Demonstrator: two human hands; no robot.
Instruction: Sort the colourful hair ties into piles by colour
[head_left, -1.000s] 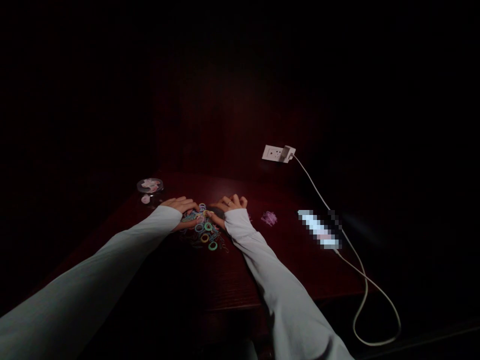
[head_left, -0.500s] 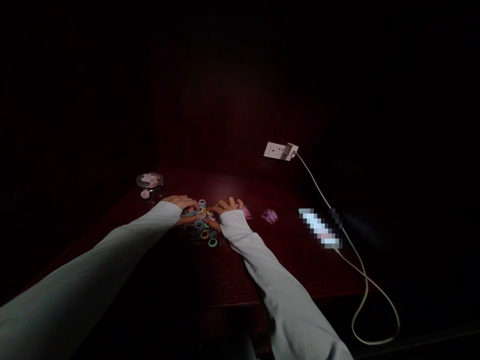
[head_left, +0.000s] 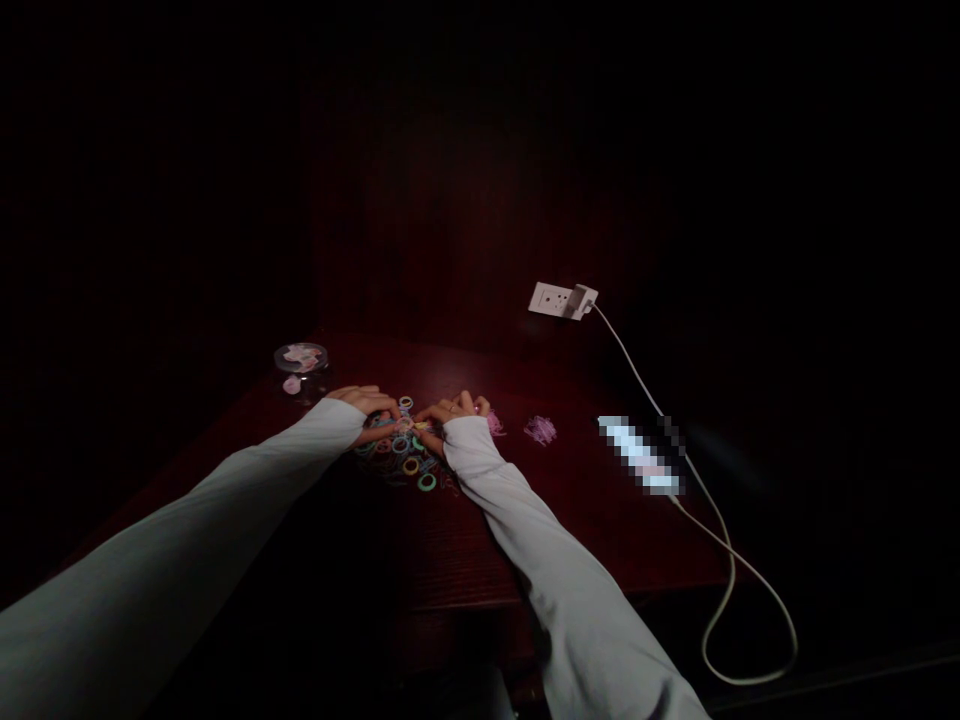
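A mixed pile of small coloured hair ties and thin elastic bands [head_left: 411, 466] lies on the dark red table between my hands. My left hand [head_left: 367, 408] reaches into its left side, thumb and fingers curled together at a pale pinkish bit; what they hold is too small to make out. From the right, my right hand [head_left: 456, 412] has its thumb and index finger pinched around a yellow hair tie [head_left: 421, 427]. The fingertips of both hands are close together over the pile. Partly behind my right hand is a pink bunch of bands [head_left: 495, 424].
A separate purple bunch of bands [head_left: 540, 430] lies farther right. A clear lidded jar [head_left: 301, 358] stands at the back left. At right a blurred-out phone [head_left: 637, 455] is joined by a white cable [head_left: 721, 530] to a charger in the wall socket [head_left: 553, 300].
My right hand has shifted slightly, and the pink bunch beside it shows more. The hair ties under my fingers are somewhat rearranged. My left hand stays nearly in place.
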